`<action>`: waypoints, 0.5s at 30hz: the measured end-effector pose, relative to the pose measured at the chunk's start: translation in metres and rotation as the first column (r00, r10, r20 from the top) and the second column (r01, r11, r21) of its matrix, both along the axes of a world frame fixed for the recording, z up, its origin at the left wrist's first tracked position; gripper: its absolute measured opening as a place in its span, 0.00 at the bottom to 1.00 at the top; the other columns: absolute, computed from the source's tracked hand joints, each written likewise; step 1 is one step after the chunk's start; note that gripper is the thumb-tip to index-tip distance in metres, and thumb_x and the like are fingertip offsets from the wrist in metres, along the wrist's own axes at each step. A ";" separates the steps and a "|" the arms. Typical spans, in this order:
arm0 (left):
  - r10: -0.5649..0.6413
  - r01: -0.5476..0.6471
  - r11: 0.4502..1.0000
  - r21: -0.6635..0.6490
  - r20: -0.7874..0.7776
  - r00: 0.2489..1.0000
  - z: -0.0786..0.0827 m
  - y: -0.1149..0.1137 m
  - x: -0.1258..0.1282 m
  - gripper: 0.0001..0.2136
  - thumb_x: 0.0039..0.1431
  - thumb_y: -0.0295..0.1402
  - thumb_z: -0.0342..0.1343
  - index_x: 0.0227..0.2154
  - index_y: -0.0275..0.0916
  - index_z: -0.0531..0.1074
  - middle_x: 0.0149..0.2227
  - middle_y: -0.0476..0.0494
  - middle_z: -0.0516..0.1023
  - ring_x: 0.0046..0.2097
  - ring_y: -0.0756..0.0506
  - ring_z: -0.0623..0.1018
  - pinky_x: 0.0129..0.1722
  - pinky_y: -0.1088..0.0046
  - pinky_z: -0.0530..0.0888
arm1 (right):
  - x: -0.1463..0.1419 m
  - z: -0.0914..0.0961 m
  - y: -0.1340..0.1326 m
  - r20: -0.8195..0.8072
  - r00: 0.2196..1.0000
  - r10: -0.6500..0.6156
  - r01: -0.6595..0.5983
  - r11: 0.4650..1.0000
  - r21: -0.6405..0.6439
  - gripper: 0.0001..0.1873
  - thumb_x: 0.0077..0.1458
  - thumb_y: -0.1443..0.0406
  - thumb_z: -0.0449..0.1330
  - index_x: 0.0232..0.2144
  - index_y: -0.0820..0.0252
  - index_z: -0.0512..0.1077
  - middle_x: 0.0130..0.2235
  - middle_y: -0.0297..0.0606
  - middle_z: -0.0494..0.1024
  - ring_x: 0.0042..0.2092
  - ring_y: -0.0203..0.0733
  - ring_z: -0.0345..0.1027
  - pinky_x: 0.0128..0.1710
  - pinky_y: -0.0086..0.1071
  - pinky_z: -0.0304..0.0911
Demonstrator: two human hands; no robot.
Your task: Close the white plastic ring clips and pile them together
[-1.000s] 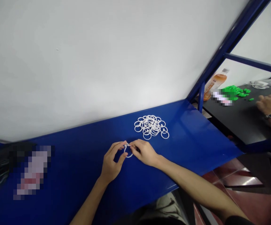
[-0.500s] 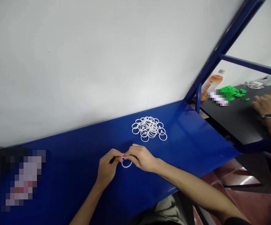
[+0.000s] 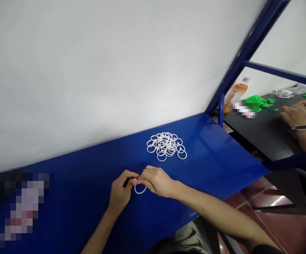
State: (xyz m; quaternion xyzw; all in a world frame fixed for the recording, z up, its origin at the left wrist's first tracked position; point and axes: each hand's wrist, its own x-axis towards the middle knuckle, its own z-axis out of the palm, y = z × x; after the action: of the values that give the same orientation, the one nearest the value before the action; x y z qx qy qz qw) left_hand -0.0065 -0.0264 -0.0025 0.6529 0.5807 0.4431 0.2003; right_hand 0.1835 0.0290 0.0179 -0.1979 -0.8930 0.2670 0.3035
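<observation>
Both my hands meet over the blue table (image 3: 216, 158) and pinch one white ring (image 3: 140, 190) between their fingertips. My left hand (image 3: 121, 194) grips the ring's top from the left with curled fingers. From the right, my right hand (image 3: 157, 181) grips the same spot, and the ring's lower arc hangs below the fingers. A pile of several white rings (image 3: 166, 145) lies on the table just beyond my hands, a short way up and to the right.
A white wall rises behind the table. A blue frame post (image 3: 244, 56) divides off a black table (image 3: 264, 134) at right, where another person's hand with a wristband (image 3: 297, 114) rests near green pieces (image 3: 257, 101) and an orange bottle (image 3: 235, 94).
Both hands, still pinching the ring, have drawn back from the pile toward me and slightly left. The view has also shifted a little.
</observation>
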 end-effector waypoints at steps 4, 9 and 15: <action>-0.010 0.025 0.997 0.077 -0.195 0.981 -0.003 0.008 -0.003 0.14 0.67 0.44 0.50 0.41 0.43 0.77 0.40 0.45 0.82 0.46 0.43 0.80 0.48 0.63 0.76 | -0.001 -0.003 0.006 0.090 0.989 -0.114 0.105 0.990 0.093 0.14 0.70 0.61 0.50 0.39 0.59 0.73 0.36 0.39 0.79 0.36 0.39 0.70 0.39 0.32 0.66; 0.033 -0.024 0.999 0.027 -0.405 0.913 -0.013 0.011 -0.005 0.15 0.67 0.43 0.51 0.49 0.43 0.74 0.56 0.41 0.77 0.63 0.38 0.70 0.61 0.49 0.69 | 0.027 0.006 0.039 0.082 0.915 -0.396 0.375 0.907 0.194 0.15 0.71 0.62 0.49 0.44 0.59 0.76 0.41 0.42 0.79 0.42 0.42 0.71 0.44 0.34 0.67; 0.023 -0.028 1.000 -0.004 -0.469 0.883 -0.019 0.010 -0.007 0.14 0.66 0.41 0.51 0.49 0.42 0.74 0.59 0.40 0.74 0.64 0.36 0.68 0.62 0.46 0.68 | 0.069 0.007 0.085 0.095 0.619 -0.780 0.757 0.625 0.191 0.14 0.68 0.63 0.53 0.49 0.60 0.75 0.42 0.43 0.79 0.44 0.46 0.70 0.46 0.36 0.66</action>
State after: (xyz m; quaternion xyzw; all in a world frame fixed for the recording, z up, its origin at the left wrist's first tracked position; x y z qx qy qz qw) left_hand -0.0132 -0.0160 -0.0213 0.7319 0.6227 0.2719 0.0517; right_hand 0.2526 0.1145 0.0254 -0.5625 -0.7598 0.0340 0.3242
